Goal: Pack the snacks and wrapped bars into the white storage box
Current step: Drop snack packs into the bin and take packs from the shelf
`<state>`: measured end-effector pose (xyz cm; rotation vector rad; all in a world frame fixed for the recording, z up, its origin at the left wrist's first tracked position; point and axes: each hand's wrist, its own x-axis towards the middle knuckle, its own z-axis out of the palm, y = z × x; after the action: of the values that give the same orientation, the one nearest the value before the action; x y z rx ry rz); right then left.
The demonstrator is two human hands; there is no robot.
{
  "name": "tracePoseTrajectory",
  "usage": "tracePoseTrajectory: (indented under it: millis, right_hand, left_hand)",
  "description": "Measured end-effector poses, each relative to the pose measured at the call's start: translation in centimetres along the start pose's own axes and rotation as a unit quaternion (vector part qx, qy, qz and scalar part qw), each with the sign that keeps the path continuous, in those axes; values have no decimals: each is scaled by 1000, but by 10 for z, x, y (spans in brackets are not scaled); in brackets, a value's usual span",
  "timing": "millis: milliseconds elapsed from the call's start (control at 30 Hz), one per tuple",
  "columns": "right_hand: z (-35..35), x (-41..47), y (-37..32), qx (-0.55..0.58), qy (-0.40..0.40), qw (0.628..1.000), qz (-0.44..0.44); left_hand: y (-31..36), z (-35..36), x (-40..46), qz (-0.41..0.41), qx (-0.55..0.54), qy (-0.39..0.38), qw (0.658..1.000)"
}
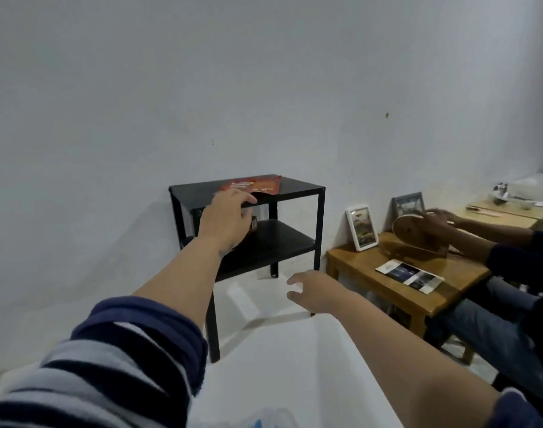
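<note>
Red snack packet (254, 185) lies flat on the top of the black two-tier side table (301, 188), towards the back-left part of that top, one edge poking out from under my reach. My left hand (228, 219) is stretched out over the table's front edge, fingers extended and resting at the near edge of the packet; whether they have actually pinched it I cannot tell, since the back of my hand hides the fingertips. Behind that hand, on the lower shelf, sits a small dark item with a printed label (253, 225), mostly hidden. My right hand (315, 291) hangs lower and nearer to me, fingers spread and loose, holding nothing, in front of the table's right front leg. Striped sleeve (109, 359) pushed up on my left forearm. The table stands against the white wall (264, 72). Off to the right is a low wooden table (396, 291) with a white picture frame (362, 228) propped upright, a leaflet (410, 275) lying flat, and another person's hands (435, 220) on a round wooden object (410, 234).
</note>
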<state>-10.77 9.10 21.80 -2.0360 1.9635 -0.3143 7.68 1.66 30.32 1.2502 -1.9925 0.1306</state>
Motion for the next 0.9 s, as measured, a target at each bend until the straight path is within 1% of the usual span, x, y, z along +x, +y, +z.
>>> tracePoseTrajectory:
  millis: [67, 233, 333, 433, 500, 567, 700, 900]
  right_hand:
    - [-3, 23, 1, -6, 20, 1000, -18]
    - [0, 83, 5, 5, 41, 997, -62]
    - [3, 124, 10, 14, 58, 992, -107]
    - [4, 162, 12, 6, 55, 988, -146]
    - [4, 189, 10, 2, 59, 984, -169]
    - [4, 217, 4, -18, 59, 979, -193]
    - [11, 260, -13, -44, 25, 970, -238]
    - [27, 283, -18, -56, 53, 946, -315]
  left_hand:
    - [-2, 6, 22, -1, 18, -3, 1000]
    - [-10, 29, 62, -9, 60, -82, 995]
    - [-15, 41, 79, -16, 93, -109, 990]
    - [-17, 51, 86, -36, 144, -128, 981]
    - [-20, 58, 88, -41, 181, -125, 975]
    - [-24, 65, 88, -34, 218, -101, 970]
    - [-31, 73, 86, -16, 254, -48, 966]
    - [-36, 80, 90, -30, 289, -40, 956]
